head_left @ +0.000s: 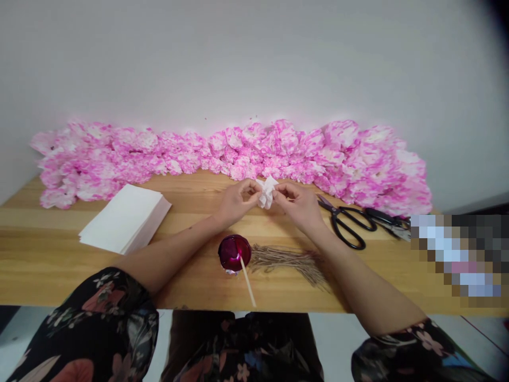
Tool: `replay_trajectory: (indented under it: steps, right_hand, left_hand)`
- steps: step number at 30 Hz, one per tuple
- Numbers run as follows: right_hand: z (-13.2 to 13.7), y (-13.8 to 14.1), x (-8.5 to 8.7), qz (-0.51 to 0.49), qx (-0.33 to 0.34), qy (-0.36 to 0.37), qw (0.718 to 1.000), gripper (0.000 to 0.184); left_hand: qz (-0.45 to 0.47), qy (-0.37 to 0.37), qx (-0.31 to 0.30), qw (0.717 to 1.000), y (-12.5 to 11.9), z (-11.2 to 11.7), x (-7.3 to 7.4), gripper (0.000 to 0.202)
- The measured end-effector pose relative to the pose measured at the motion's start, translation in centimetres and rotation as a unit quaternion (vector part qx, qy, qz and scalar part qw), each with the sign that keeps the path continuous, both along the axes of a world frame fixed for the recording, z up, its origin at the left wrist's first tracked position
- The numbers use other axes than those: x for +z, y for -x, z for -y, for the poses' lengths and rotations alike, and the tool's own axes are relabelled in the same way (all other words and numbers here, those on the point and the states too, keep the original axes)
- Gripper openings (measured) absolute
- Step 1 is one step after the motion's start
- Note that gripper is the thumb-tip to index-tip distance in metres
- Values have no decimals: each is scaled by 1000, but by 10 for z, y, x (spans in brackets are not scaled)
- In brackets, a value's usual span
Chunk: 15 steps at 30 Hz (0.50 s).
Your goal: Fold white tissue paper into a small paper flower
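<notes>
Both my hands meet over the middle of the wooden table (47, 249). My left hand (235, 201) and my right hand (299, 203) each pinch a side of a small white folded tissue paper (266, 192), holding it just above the tabletop. In front of my wrists stands a small cup of dark pink dye (234, 253) with a wooden stick (248, 286) leaning out of it. Right of the cup lies a bundle of brown twine pieces (292, 261).
A long heap of pink-and-white paper flowers (238, 154) runs along the wall at the back. A stack of white paper sheets (126, 217) lies at the left. Black scissors (350, 220) lie at the right, beside a blurred patch.
</notes>
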State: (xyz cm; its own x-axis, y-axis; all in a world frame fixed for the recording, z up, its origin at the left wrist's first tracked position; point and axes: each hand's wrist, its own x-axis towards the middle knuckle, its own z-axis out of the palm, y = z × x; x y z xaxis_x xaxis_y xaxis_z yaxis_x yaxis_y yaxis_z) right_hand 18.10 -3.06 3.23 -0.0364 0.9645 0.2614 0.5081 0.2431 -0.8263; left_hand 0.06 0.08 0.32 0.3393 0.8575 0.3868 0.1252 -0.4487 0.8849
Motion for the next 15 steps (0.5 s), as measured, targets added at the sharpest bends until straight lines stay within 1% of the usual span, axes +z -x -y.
replay_trajectory:
  steps: [2,4,6,8,11,15]
  right_hand:
    - [0,1,-1,6,-2,-7,1000,18]
    - [2,3,-2,21,-4,-16,1000,18]
    - [4,5,-3,34,-4,-18,999,18]
    - [5,7,-2,40,1,-15,999,19]
    - [5,7,-2,35,-2,-17,999,20]
    - [2,4,-2,2,-9,-3,1000,18]
  left_hand:
    - [-12,-10,-5,1000,1,2,2,12]
    - [-47,-24,5,999,1,3,3,16]
    - [-86,-37,34,995,0,4,4,19]
    - [-110,-48,62,991,0,4,3,16]
    - [-92,-54,67,992,-1,1,1,6]
    - [-36,-32,58,997,-1,-1,0,7]
